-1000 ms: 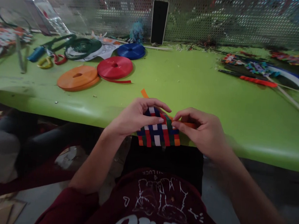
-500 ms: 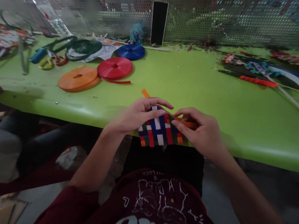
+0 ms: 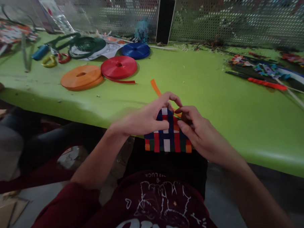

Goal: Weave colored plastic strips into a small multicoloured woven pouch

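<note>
A small woven mat (image 3: 167,136) of red, blue, white, green and orange strips sits at the near edge of the green table (image 3: 218,96). My left hand (image 3: 144,117) grips its upper left part, fingers curled over the top. My right hand (image 3: 199,133) pinches the mat's top right, where a loose orange strip (image 3: 155,88) runs out across the table behind my fingers. Both hands meet above the mat, fingertips almost touching.
Ribbon rolls lie at the back left: orange (image 3: 81,76), red (image 3: 118,67), blue (image 3: 136,50) and dark green (image 3: 86,44). A black phone (image 3: 165,19) leans on the mesh wall. Coloured strips and woven pieces (image 3: 259,70) lie at the right. Scissors and clips (image 3: 50,59) are far left.
Both hands have risen and closed in over the top of the mat, fingers pinching together. The mat has tilted more upright and the orange strip now shows farther back.
</note>
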Available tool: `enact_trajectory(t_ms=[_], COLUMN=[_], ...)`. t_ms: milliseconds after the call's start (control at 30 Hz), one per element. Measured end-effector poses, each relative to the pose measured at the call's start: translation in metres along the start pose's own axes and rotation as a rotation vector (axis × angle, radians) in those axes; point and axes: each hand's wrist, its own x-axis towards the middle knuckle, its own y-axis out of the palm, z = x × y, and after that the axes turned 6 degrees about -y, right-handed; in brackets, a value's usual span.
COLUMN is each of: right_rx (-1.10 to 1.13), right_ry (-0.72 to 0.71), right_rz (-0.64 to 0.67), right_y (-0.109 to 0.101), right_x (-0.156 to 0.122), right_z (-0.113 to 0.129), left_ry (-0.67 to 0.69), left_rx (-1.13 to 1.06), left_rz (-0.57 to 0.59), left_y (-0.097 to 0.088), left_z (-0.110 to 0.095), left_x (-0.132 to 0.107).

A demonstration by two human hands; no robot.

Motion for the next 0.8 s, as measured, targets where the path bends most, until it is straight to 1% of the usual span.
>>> enact_trajectory(t_ms=[67,133,300,367,433,533,667,733,800], right_rx=[0.006,0.003,-0.045,-0.014,0.046,0.078,0.088,0.115,0.145], right_ry=[-0.01,-0.009,-0.024,-0.046,-0.062,-0.063,-0.038,-0.032,-0.025], right_rz=[-0.005,-0.021,-0.116,-0.152,-0.169,-0.214,-0.325,-0.337,-0.316], right_y=[0.0,-0.002,-0.02,-0.027,-0.029,-0.022,-0.008,-0.005,-0.004], right_x=[-0.001,-0.003,-0.015,-0.019,-0.021,-0.02,-0.018,-0.016,-0.014], right_z=[0.0,0.0,-0.003,-0.003,-0.001,0.004,0.008,0.008,0.008], left_ry=[-0.015,-0.039,-0.132,-0.147,-0.149,-0.136,-0.107,-0.089,-0.091], left_rx=[-0.061,-0.128,-0.211,-0.243,-0.268,-0.298,-0.342,-0.335,-0.337], left_rz=[0.018,0.0,-0.148,-0.191,-0.225,-0.265,-0.315,-0.332,-0.337], left_y=[-0.001,-0.001,-0.002,-0.001,0.0,0.004,0.008,0.009,0.009], left_z=[0.001,0.003,0.006,0.007,0.007,0.007,0.008,0.01,0.012], left_x=[0.0,-0.001,-0.007,-0.01,-0.012,-0.015,-0.021,-0.024,-0.026])
